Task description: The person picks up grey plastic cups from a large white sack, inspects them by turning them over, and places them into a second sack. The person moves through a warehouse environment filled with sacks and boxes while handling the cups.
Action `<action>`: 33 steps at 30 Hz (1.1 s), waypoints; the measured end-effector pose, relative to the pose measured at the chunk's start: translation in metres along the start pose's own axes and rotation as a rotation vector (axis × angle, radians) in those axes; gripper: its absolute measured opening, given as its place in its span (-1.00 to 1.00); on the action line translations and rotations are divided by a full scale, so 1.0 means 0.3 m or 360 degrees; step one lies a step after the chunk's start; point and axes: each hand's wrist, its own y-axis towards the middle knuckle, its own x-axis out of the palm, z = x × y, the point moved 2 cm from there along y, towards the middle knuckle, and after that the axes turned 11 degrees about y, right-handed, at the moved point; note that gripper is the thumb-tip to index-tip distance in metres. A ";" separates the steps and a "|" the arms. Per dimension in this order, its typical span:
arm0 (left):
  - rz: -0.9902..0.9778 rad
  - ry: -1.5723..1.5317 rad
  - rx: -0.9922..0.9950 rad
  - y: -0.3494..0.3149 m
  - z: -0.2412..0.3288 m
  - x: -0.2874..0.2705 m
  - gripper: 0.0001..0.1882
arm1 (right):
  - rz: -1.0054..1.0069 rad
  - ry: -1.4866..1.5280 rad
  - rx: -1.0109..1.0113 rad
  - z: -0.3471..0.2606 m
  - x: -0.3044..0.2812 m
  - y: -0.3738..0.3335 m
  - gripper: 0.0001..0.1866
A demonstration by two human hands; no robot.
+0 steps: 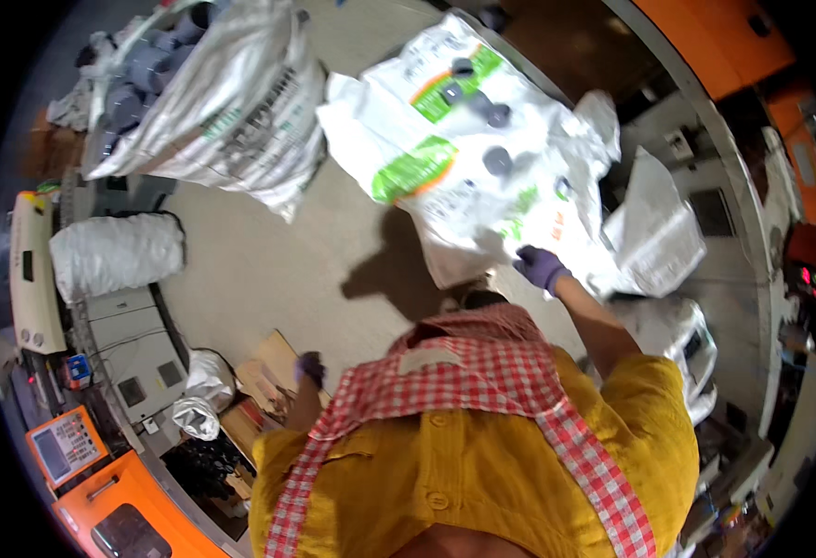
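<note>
My right hand, in a purple glove, is over the near edge of a white plastic sack with green and orange print. Its fingers look stretched out and apart, with nothing visible in them. On the sack lie several grey round plastic pieces; a larger one is near the middle, and another sits farther back. Some of these pieces look blurred. My left hand, also gloved in purple, hangs low at my left beside some cardboard. It is small and blurred, so its fingers cannot be made out.
At the far left stands a big white woven sack, with grey plastic fittings at its mouth. A rolled white sack lies left, above a grey cabinet. Orange machine panels flank the space. Another white bag is at right.
</note>
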 end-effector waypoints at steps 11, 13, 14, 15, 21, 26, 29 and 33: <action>0.0263 0.1101 0.1129 -0.262 1.013 -0.274 -0.52 | -0.0124 -0.0066 -0.0435 -0.401 0.036 0.624 -0.61; 0.0372 0.1199 0.1131 -0.164 1.118 -0.321 -0.54 | 0.0031 0.0133 -0.0497 -0.398 0.054 0.698 -0.63; 0.0415 0.1188 0.1084 -0.144 1.195 -0.405 -0.54 | 0.0113 0.0290 -0.0622 -0.437 0.058 0.740 -0.65; 0.0352 0.1285 0.1093 -0.075 1.238 -0.414 -0.55 | 0.0046 0.0401 -0.0432 -0.453 0.057 0.744 -0.68; -0.0132 0.1653 0.1479 0.646 1.374 -0.279 -0.61 | 0.0281 0.0213 0.0233 -0.179 0.117 0.892 -0.59; 0.0374 0.0511 0.1589 0.619 1.868 -0.295 -0.67 | 0.0216 0.0279 0.0709 0.025 0.158 0.829 -0.60; 0.0624 0.1834 0.1978 0.832 1.906 -0.113 -0.69 | 0.0099 0.0033 0.0575 0.141 0.067 0.953 -0.64; 0.0261 0.1570 0.2114 0.620 1.914 -0.050 -0.80 | 0.0061 0.0244 0.0665 0.252 0.074 1.091 -0.51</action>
